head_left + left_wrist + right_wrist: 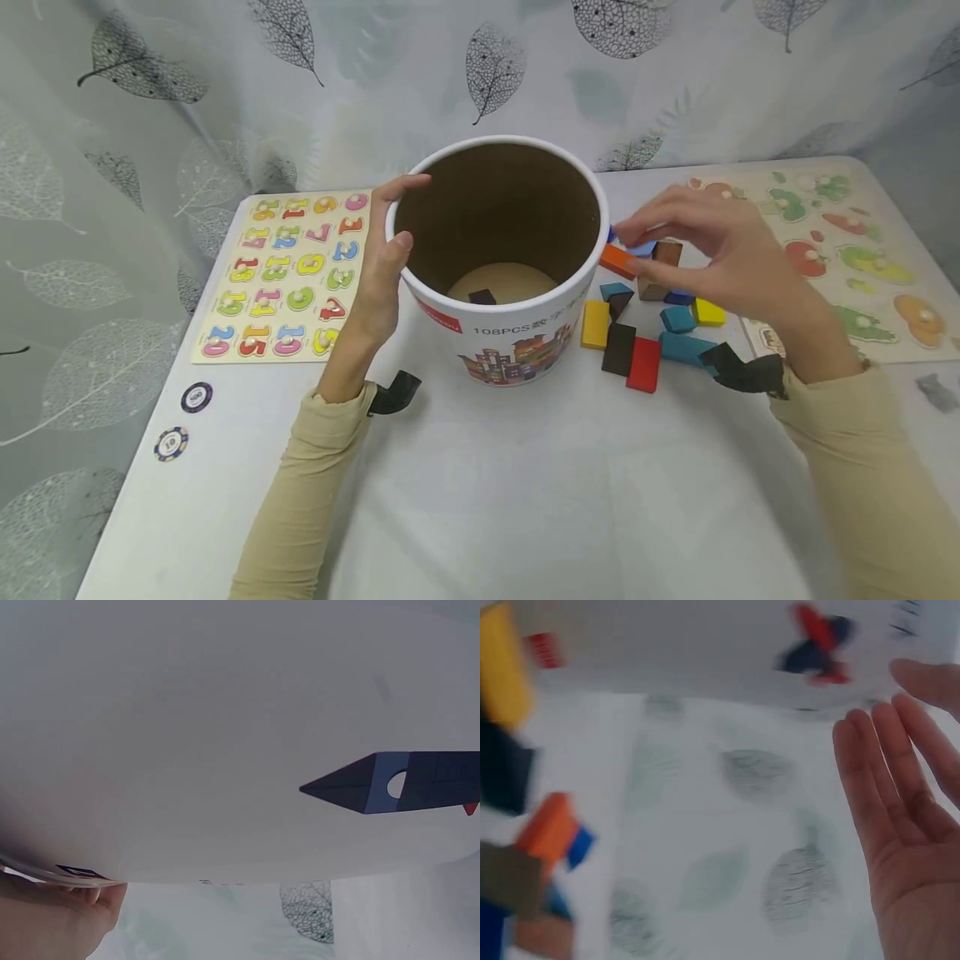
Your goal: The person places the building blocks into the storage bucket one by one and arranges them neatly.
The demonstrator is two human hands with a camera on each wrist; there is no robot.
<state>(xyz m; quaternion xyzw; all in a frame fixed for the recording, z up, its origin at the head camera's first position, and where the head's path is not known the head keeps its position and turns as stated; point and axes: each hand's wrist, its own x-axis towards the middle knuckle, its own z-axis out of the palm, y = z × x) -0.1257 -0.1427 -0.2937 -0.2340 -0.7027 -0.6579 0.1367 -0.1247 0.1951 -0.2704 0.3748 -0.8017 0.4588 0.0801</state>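
Note:
A large white bucket [431,321], printed with "108PCS" and a picture of block buildings, stands upright on the table. My left hand [378,279] grips its left rim, thumb hooked over the edge. One dark block [482,297] lies on the bucket's tan bottom. To the right of the bucket, my right hand [723,254] hovers over loose toy blocks, its fingers loosely bent with nothing between them. Those blocks include an orange block [617,261], a yellow block [596,324], a black block [618,349] and a red block [643,364]. The right wrist view shows a bare palm.
A number puzzle board [247,321] lies at the left, with two poker chips [197,397] in front of it. Behind my right arm is a vegetable puzzle board [892,217]. A leaf-patterned curtain [420,75] hangs along the back.

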